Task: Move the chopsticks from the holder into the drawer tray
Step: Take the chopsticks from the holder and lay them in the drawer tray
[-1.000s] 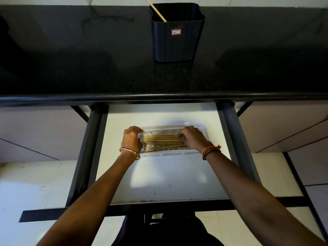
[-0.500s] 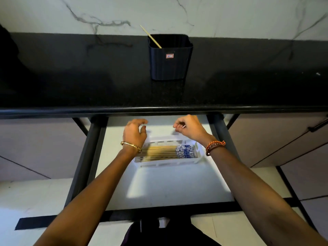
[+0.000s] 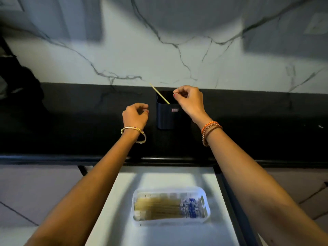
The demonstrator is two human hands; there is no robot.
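Note:
A dark holder (image 3: 165, 115) stands on the black counter (image 3: 71, 121) against the marble wall. One pale chopstick (image 3: 159, 93) leans out of it toward the upper left. My right hand (image 3: 190, 102) hovers over the holder's right rim, fingers curled, holding nothing and apart from the chopstick. My left hand (image 3: 135, 115) hangs just left of the holder, fingers loosely curled and empty. Below, in the open drawer (image 3: 115, 201), a clear tray (image 3: 170, 189) holds several chopsticks (image 3: 159, 209) lying side by side, blue-patterned ends to the right.
The counter's front edge (image 3: 53, 158) overhangs the back of the drawer. Dark drawer rails (image 3: 230, 201) run along both sides. A dark object (image 3: 19, 82) sits at the counter's far left. Cabinet fronts (image 3: 35, 189) flank the drawer.
Both hands rose from the tray in the drawer to the counter, the right to the holder's rim, the left beside it. The view tilted upward.

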